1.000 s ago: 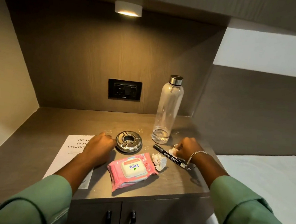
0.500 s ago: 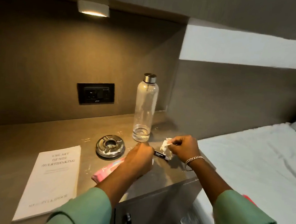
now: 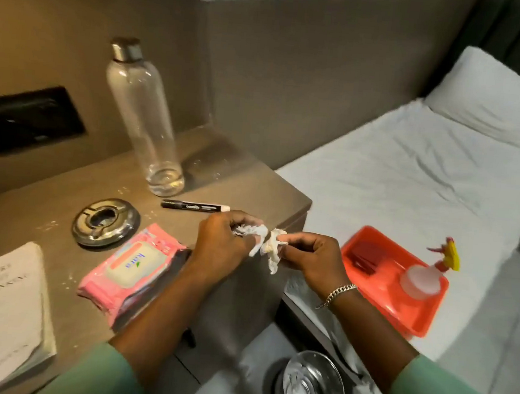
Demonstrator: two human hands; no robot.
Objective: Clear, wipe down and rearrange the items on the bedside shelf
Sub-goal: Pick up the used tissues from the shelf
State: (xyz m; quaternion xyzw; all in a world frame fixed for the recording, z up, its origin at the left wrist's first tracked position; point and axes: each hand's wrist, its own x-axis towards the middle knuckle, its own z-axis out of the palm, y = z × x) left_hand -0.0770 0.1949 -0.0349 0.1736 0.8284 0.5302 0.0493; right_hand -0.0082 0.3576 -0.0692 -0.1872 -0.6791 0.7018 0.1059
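- Hands first: your left hand (image 3: 221,240) and right hand (image 3: 310,255) each pinch crumpled tissue (image 3: 268,248) beyond the shelf (image 3: 254,177) edge.
- Tissue is light, soft, tearable; bunch it whole.
- Bottle (image 3: 142,115) and marker (image 3: 195,206) remain on the shelf.

**Both hands pinched on crumpled tissue off the shelf's front corner**

Both forearms reach forward from green sleeves and converge just past the front right corner of the bedside shelf (image 3: 284,196). The left hand (image 3: 221,244) is curled, knuckles up, fingers closed around one wad of crumpled tissue (image 3: 249,232). The right hand (image 3: 310,254) faces it, thumb and fingertips pinching a second tissue piece (image 3: 274,250) that hangs down. The two hands sit just beside each other, nearly touching. A chain bracelet (image 3: 338,293) circles the right wrist.
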